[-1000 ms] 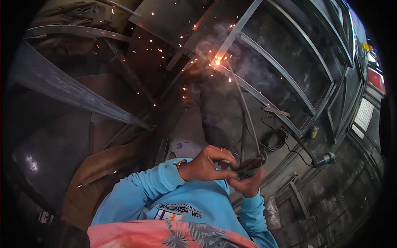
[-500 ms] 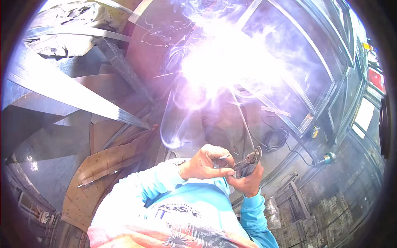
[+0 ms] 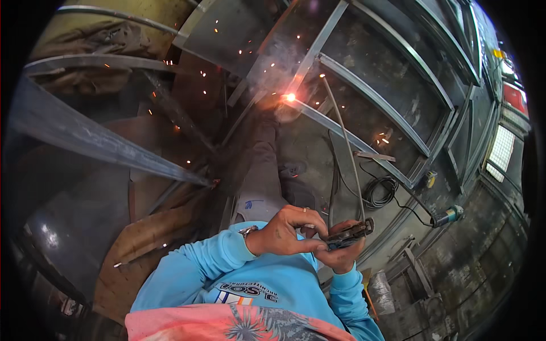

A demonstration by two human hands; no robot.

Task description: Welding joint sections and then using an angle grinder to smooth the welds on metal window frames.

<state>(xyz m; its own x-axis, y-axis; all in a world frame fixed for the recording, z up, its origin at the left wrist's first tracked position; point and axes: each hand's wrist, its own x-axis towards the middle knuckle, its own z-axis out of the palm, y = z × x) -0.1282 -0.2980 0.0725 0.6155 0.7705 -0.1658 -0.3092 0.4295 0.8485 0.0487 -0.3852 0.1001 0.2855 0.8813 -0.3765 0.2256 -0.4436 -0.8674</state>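
My right hand (image 3: 340, 258) is wrapped round a dark electrode holder (image 3: 350, 234). A long thin welding rod (image 3: 343, 133) runs up from its jaw, and the rod's tip glows orange. Thumb and fingers of my left hand (image 3: 289, 232) close on the near side of the holder, beside the right hand; the exact contact is partly hidden. Beyond the rod's tip, to its left, a weld spot (image 3: 290, 97) glows red-hot at a corner of the grey steel frame (image 3: 347, 136). The rod tip stands apart from that spot.
Sparks and thin smoke hang around the corner. A long steel bar (image 3: 96, 128) slants across the left, above brown curved plates (image 3: 136, 241). At right lie a coiled black cable (image 3: 381, 192), a yellow tape measure (image 3: 431, 179) and a teal angle grinder (image 3: 447, 216).
The blinding white arc has gone out, leaving a small red glow and scattered sparks. The rod's tip now shows clear of the joint. Both hands remain together at the holder, which has tilted slightly.
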